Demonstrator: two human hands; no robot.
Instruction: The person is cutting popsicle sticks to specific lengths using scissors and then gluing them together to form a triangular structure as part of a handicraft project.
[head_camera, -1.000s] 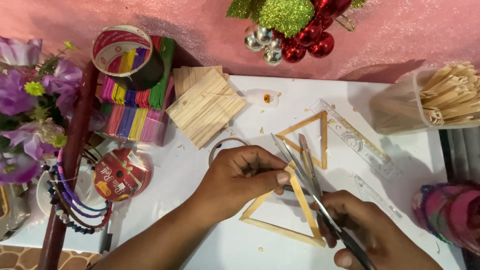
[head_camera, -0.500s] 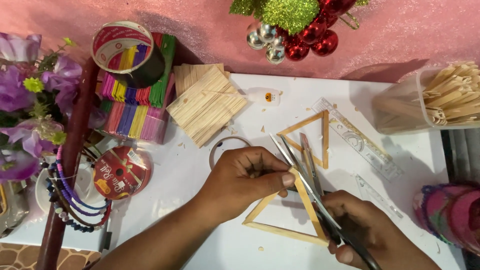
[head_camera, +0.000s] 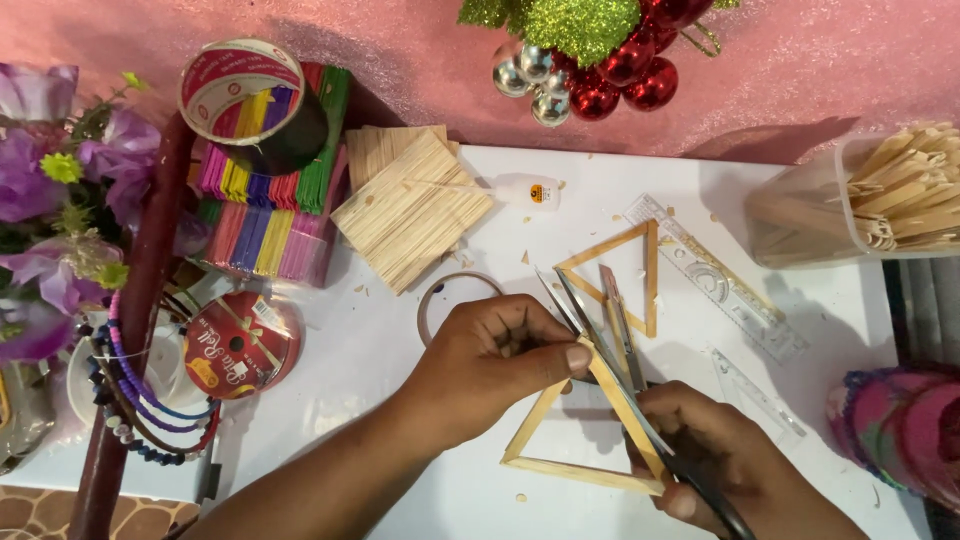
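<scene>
My left hand (head_camera: 495, 365) pinches the top corner of a triangle of wooden craft sticks (head_camera: 560, 465) lying on the white table (head_camera: 400, 470). My right hand (head_camera: 720, 455) grips the handles of a pair of scissors (head_camera: 600, 330), whose open blades point up and left across that corner. A second stick triangle (head_camera: 640, 265) lies just beyond the blade tips. A clear ruler (head_camera: 715, 275) rests to its right.
A stack of plain sticks (head_camera: 410, 205), coloured sticks (head_camera: 265, 220), a tape roll (head_camera: 250, 95), a small glue bottle (head_camera: 525, 192) and a red ribbon spool (head_camera: 240, 345) sit at the left. A clear tub of sticks (head_camera: 880, 195) stands at the right; baubles (head_camera: 610, 75) hang above.
The view has shifted a little; both hands stay on the triangle and scissors, with the blades still at the triangle's top corner.
</scene>
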